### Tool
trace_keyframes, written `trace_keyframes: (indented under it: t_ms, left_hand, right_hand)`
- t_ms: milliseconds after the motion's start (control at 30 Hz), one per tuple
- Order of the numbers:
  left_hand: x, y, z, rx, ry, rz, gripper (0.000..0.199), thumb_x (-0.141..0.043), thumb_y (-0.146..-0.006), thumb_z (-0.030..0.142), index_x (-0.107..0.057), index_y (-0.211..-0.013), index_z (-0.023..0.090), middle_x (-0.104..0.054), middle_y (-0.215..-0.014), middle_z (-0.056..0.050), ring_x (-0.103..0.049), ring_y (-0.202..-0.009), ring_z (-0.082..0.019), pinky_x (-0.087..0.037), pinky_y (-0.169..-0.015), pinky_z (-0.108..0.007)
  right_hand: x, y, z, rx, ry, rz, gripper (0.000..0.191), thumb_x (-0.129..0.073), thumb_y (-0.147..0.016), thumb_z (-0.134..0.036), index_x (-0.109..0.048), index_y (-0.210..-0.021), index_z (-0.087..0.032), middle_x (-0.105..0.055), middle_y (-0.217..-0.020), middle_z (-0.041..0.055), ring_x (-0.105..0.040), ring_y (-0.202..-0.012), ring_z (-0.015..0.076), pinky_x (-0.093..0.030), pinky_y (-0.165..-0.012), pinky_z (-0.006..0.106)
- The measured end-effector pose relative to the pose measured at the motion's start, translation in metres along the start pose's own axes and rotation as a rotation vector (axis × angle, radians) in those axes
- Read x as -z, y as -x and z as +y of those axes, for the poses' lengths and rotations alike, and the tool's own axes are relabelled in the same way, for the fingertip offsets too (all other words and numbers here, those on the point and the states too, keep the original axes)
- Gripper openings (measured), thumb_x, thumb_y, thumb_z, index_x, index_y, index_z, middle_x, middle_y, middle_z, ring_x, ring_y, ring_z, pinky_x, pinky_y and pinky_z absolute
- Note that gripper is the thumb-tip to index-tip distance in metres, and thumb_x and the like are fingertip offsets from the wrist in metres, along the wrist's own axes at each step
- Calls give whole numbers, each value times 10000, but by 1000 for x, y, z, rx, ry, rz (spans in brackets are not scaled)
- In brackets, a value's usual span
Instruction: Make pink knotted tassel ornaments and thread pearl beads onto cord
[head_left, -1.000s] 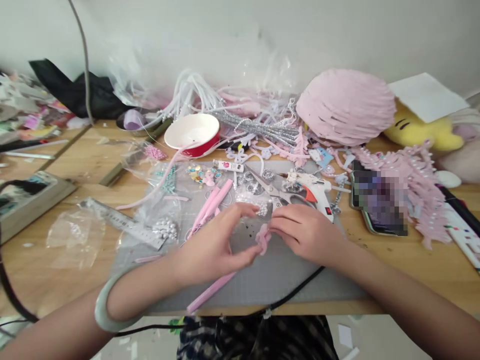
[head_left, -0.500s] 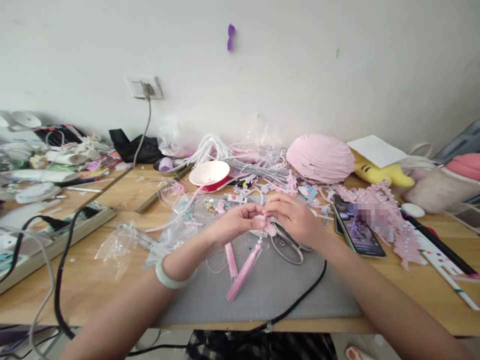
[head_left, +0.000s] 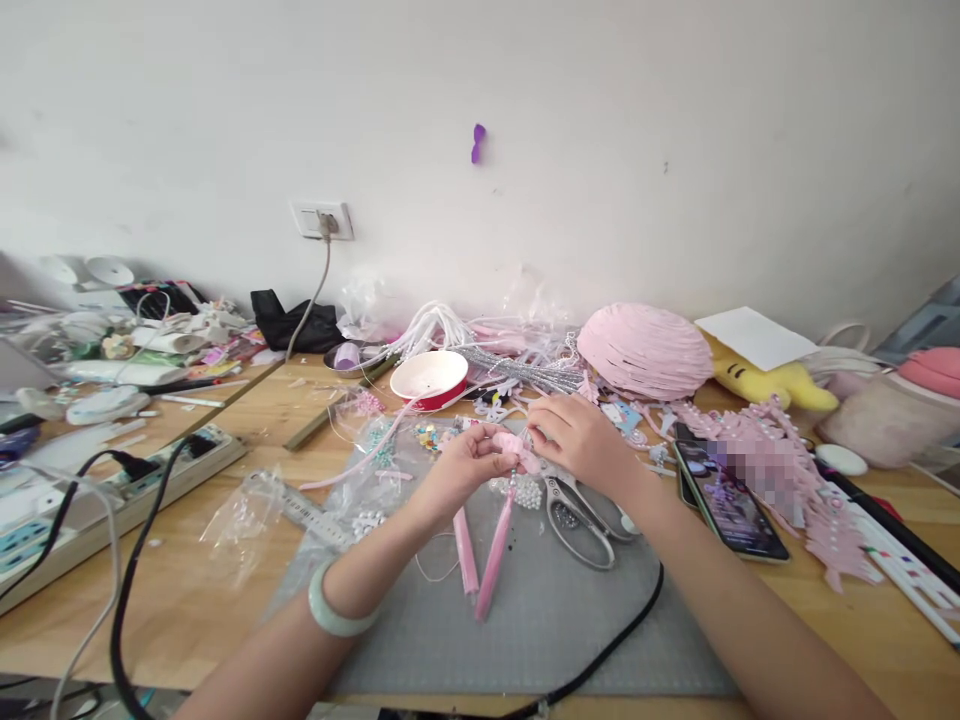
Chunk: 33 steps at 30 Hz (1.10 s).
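My left hand [head_left: 471, 462], with a pale green bangle [head_left: 319, 603] on the wrist, pinches a soft pink petal-like piece [head_left: 529, 460]. From it hangs a pink tassel [head_left: 495, 560] on a short string of beads. A second pink tassel [head_left: 465, 552] lies beside the first on the grey cutting mat [head_left: 555, 640]. My right hand [head_left: 581, 440] is at the piece's right edge, its thumb and forefinger closed; whatever is between them is too small to make out. Grey-handled scissors [head_left: 583, 558] lie below my right hand, next to a heap of white pearl beads [head_left: 521, 492].
Behind my hands stands a red and white bowl [head_left: 429, 382], with a large pink roll [head_left: 645, 350] to its right. A phone [head_left: 731, 500] lies at right beside pink lace trim [head_left: 832, 520]. A power strip [head_left: 202, 470], a ruler [head_left: 311, 515] and cables are at left.
The camera view has tilted up a little. My right hand has drawn slightly away from my left, showing more of the pink piece, and the hanging tassel has swung more upright.
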<state>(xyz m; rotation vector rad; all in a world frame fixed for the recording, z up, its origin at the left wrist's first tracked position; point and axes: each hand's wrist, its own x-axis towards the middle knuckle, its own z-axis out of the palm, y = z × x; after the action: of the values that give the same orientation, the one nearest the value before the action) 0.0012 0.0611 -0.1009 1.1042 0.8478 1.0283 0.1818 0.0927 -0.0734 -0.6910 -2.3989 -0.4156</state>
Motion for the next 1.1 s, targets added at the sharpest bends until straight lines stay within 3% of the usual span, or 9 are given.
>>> trace_keyframes:
  t_ms: [400, 567, 833, 1000, 1100]
  left_hand:
    - [-5, 6, 2, -63, 37, 5, 319, -774, -642, 295, -602, -862, 140, -615, -748, 9, -550, -717, -117, -402, -704, -229]
    - [-6, 6, 0, -48, 83, 17, 283, -775, -631, 294, -604, -786, 130, -641, -707, -5, -579, -709, -126, -415, -715, -240]
    - [-9, 4, -15, 30, 122, 80, 243, -787, -596, 237, -573, -628, 125, -643, -576, -3, -559, -552, -106, -403, -595, -232]
    - [-8, 3, -20, 12, 148, 41, 231, -776, -625, 250, -598, -704, 126, -664, -668, -10, -591, -642, -110, -415, -661, -227]
    - [-8, 2, -19, -14, 173, 5, 318, -773, -633, 250, -585, -869, 150, -673, -755, -7, -627, -722, -128, -436, -737, -250]
  right_hand:
    - [-3, -4, -8, -4, -16, -16, 202, -432, -917, -200, -616, -868, -135, -665, -887, 83, -587, -839, 199, -415, -762, 310]
    - [-2, -5, -8, -2, -1, 15, 172, -454, -901, -176, -617, -877, -128, -664, -898, 86, -579, -813, 198, -407, -749, 311]
    - [-9, -3, -7, 0, -15, -3, 182, -452, -904, -186, -630, -891, -151, -675, -916, 80, -582, -818, 204, -392, -758, 326]
    - [-8, -4, -4, -55, -68, 8, 196, -444, -913, -201, -636, -897, -168, -677, -942, 78, -601, -845, 207, -403, -746, 327]
    - [-9, -5, 0, -99, -108, 28, 197, -425, -919, -201, -620, -902, -176, -678, -959, 79, -608, -859, 200, -418, -750, 322]
